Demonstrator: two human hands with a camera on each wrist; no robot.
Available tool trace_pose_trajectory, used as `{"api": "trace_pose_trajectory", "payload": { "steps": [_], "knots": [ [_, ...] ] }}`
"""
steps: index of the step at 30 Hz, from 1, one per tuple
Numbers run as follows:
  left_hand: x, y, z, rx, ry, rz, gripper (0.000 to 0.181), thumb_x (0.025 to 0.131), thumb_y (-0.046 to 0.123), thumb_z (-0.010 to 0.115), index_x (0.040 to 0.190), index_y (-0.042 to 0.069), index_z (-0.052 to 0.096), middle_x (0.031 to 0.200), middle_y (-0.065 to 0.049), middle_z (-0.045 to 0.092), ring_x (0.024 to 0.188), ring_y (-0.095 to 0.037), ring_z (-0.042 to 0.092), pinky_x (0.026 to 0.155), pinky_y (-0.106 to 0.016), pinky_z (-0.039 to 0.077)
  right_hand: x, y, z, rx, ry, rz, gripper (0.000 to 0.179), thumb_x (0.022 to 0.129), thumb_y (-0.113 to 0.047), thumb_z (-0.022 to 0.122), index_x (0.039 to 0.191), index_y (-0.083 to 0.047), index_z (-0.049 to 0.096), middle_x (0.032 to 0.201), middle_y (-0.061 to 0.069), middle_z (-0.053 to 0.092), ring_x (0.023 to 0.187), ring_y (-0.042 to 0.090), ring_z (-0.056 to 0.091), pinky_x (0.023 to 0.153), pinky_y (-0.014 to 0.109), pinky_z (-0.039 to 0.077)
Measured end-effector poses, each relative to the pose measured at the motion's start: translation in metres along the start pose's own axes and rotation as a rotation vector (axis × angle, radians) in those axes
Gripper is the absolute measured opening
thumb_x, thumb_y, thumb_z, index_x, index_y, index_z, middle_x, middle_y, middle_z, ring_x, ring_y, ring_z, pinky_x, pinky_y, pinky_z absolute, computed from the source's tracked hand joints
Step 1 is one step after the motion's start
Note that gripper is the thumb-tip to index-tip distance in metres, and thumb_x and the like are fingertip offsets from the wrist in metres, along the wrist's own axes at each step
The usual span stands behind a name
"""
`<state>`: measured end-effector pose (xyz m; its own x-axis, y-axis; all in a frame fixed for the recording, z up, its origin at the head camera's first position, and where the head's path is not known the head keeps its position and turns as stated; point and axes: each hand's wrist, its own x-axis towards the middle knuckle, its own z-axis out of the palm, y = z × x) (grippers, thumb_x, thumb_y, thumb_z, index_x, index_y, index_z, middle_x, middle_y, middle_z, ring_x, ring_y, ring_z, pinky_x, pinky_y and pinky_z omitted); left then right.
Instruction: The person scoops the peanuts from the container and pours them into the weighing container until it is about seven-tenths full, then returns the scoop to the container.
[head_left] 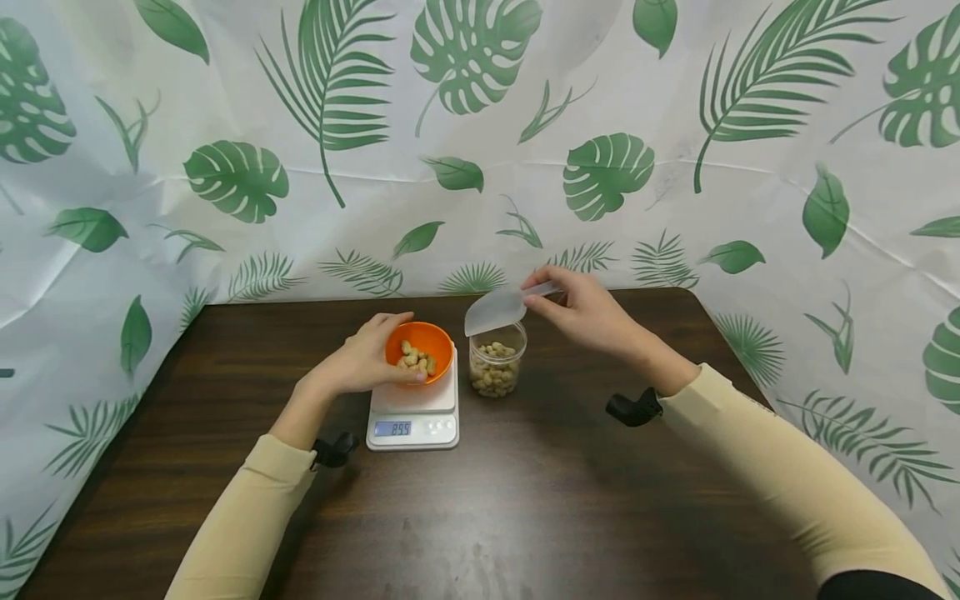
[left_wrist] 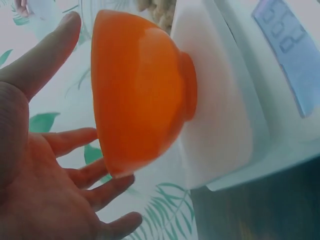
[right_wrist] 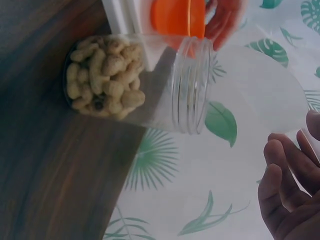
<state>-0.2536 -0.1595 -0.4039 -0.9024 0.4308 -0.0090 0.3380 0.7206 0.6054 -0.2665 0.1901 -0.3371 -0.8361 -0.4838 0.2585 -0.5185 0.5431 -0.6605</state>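
Observation:
An orange bowl (head_left: 439,340) with peanuts in it sits on a white kitchen scale (head_left: 411,402), its display lit. My left hand (head_left: 367,357) spreads around the bowl's left side, thumb over the near rim. In the left wrist view, the loosely spread fingers (left_wrist: 85,175) lie right at the rim. My right hand (head_left: 581,308) pinches the handle of a translucent white scoop (head_left: 495,311), thumb against fingers. The scoop's blade hangs over the mouth of a clear jar (head_left: 517,335), which is partly filled with peanuts (right_wrist: 107,75).
The jar stands on the dark wooden table (head_left: 495,500), close to the right of the scale. Behind the table's far edge hangs a white cloth (head_left: 510,200) with green leaf prints. A black strap mount (head_left: 633,408) juts from the right wrist.

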Motion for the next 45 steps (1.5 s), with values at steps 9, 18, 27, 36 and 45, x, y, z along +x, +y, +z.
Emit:
{"api": "trace_pose_trajectory", "payload": {
  "steps": [9, 18, 27, 36, 45],
  "knots": [
    [0.011, 0.016, 0.005, 0.022, 0.047, 0.096, 0.094, 0.084, 0.044, 0.084, 0.158, 0.007, 0.039, 0.154, -0.015, 0.042, 0.139, -0.034, 0.039, 0.109, -0.067, 0.024, 0.002, -0.001, -0.006, -0.058, -0.003, -0.052, 0.018, 0.104, -0.020, 0.064, 0.118, -0.009, 0.067, 0.111, 0.004, 0.071, 0.068, 0.019, 0.059, 0.060, 0.035, 0.045],
    [0.026, 0.032, 0.014, 0.039, 0.062, 0.102, 0.083, 0.091, 0.043, 0.078, 0.156, 0.008, 0.041, 0.152, -0.015, 0.046, 0.138, -0.033, 0.042, 0.114, -0.065, 0.019, 0.005, 0.002, -0.009, -0.075, -0.004, -0.089, 0.016, 0.103, -0.017, 0.065, 0.116, -0.007, 0.067, 0.109, 0.006, 0.071, 0.067, 0.019, 0.059, 0.058, 0.034, 0.045],
    [0.035, 0.040, 0.024, 0.081, 0.028, 0.136, 0.081, 0.092, 0.042, 0.077, 0.156, 0.005, 0.041, 0.154, -0.016, 0.045, 0.142, -0.035, 0.040, 0.115, -0.064, 0.019, 0.008, 0.006, -0.009, -0.157, -0.059, -0.133, 0.016, 0.102, -0.015, 0.066, 0.115, -0.005, 0.067, 0.109, 0.008, 0.073, 0.091, 0.021, 0.070, 0.070, 0.040, 0.051],
    [0.044, 0.048, 0.032, 0.081, 0.001, 0.143, 0.084, 0.092, 0.040, 0.078, 0.157, 0.003, 0.038, 0.156, -0.014, 0.044, 0.144, -0.030, 0.037, 0.116, -0.064, 0.016, 0.012, 0.008, 0.001, -0.247, -0.146, -0.183, 0.015, 0.100, -0.013, 0.069, 0.111, -0.004, 0.067, 0.106, 0.009, 0.073, 0.099, 0.024, 0.072, 0.080, 0.043, 0.057],
    [0.048, 0.048, 0.036, 0.054, 0.008, 0.147, 0.087, 0.090, 0.037, 0.080, 0.156, 0.001, 0.037, 0.149, -0.014, 0.052, 0.141, -0.027, 0.043, 0.118, -0.063, 0.014, 0.014, 0.005, 0.009, -0.329, -0.175, -0.203, 0.015, 0.098, -0.010, 0.070, 0.109, -0.001, 0.067, 0.099, 0.011, 0.073, 0.091, 0.026, 0.073, 0.077, 0.044, 0.058]
  ]
}}
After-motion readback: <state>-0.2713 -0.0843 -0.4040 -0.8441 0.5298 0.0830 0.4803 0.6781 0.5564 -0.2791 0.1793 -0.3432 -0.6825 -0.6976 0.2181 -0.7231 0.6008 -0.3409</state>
